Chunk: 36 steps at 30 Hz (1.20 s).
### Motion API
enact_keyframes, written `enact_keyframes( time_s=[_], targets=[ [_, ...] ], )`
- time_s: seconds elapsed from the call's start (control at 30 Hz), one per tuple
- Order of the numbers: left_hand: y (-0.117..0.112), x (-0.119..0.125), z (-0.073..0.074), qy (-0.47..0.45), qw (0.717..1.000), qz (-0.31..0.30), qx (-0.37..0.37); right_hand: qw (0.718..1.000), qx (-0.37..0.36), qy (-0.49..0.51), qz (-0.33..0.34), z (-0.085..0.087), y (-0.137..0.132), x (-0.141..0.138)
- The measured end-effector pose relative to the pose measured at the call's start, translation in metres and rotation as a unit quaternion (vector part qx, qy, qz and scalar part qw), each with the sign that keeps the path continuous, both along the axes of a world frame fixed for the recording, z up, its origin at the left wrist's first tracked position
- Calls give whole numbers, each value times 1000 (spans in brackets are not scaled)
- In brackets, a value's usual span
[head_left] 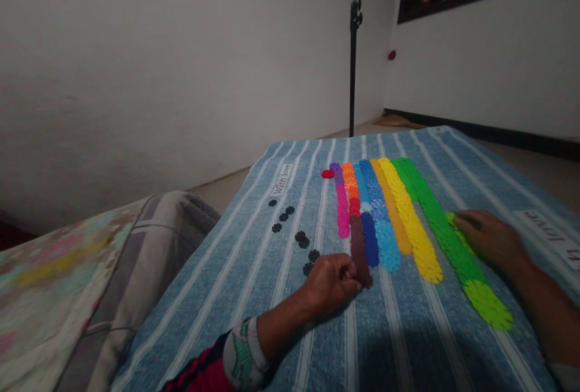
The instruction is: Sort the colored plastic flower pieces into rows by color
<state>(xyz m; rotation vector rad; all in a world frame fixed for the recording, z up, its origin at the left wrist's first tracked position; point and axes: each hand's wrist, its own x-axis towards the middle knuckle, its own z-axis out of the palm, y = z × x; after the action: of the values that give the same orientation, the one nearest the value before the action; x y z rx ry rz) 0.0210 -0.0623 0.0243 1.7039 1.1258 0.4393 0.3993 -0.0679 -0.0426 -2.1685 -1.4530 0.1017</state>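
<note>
our left hand (333, 283) is curled narrow, pinching the near end of the maroon strip (359, 247) of toothed discs, whose long axis runs away from us. our right hand (492, 238) rests on the green strip (446, 241); its grip we cannot tell. bare striped towel (399, 343) lies nearer us.

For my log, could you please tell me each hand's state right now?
Left hand: curled shut against the near end of the dark maroon row of plastic discs.
Right hand: palm down over lime-green plastic discs; grip cannot be told.
</note>
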Motion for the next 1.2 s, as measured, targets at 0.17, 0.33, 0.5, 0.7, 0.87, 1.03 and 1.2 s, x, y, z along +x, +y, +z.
enact_keyframes(
  time_s=[0.17, 0.33, 0.5, 0.7, 0.87, 1.03, 1.2],
  targets=[
    [-5, 10, 2, 39, 997, -30, 66, 1000, 3, 10, -2, 3, 0, -2],
    [-5, 7, 4, 78, 991, -17, 109, 1000, 1, 8, 0, 5, -2, -4],
    [-7, 1, 5, 97, 989, -15, 112, 1000, -1, -3, -3, 4, -2, -3],
    [-14, 1, -2, 105, 986, -37, 124, 1000, 6, -18, 0, -14, 1, 10],
    [-14, -4, -7, 79, 984, -44, 154, 1000, -13, -9, 3, -26, 5, 21],
    [8, -29, -6, 94, 979, -12, 181, 1000, -23, 14, 1, -19, 5, 19],
    [46, -70, -3, 163, 960, 74, 213, 999, -22, 35, -12, -7, 3, 10]
  ],
)
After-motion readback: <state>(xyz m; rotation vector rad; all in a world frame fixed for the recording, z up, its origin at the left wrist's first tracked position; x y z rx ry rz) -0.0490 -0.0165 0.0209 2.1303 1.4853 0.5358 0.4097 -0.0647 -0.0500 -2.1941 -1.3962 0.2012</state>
